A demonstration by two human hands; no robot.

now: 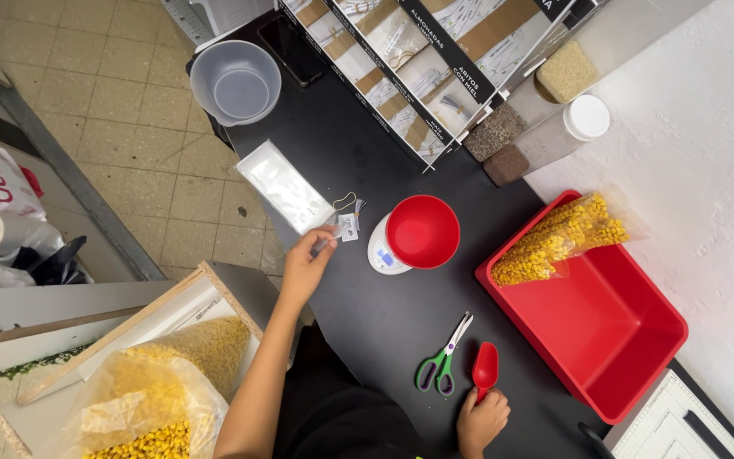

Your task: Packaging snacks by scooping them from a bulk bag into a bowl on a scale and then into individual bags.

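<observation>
My left hand (306, 262) reaches across the black counter (358, 153) and pinches a small white label (347, 226) beside a stack of clear plastic bags (286, 186). A rubber band (344, 201) lies just beyond it. My right hand (481, 420) grips the handle of a red scoop (485, 367) near the counter's front edge. Green-handled scissors (442, 360) lie left of the scoop. A red bowl (422, 231) sits on a small white scale (381, 252) between the hands.
A red tub (613, 340) at the right holds clear bags of yellow corn (558, 238). A clear round container (234, 82) stands at the counter's far left end. Display boxes (418, 59) and jars of seeds (545, 136) line the back. A big sack of corn (150, 399) sits lower left.
</observation>
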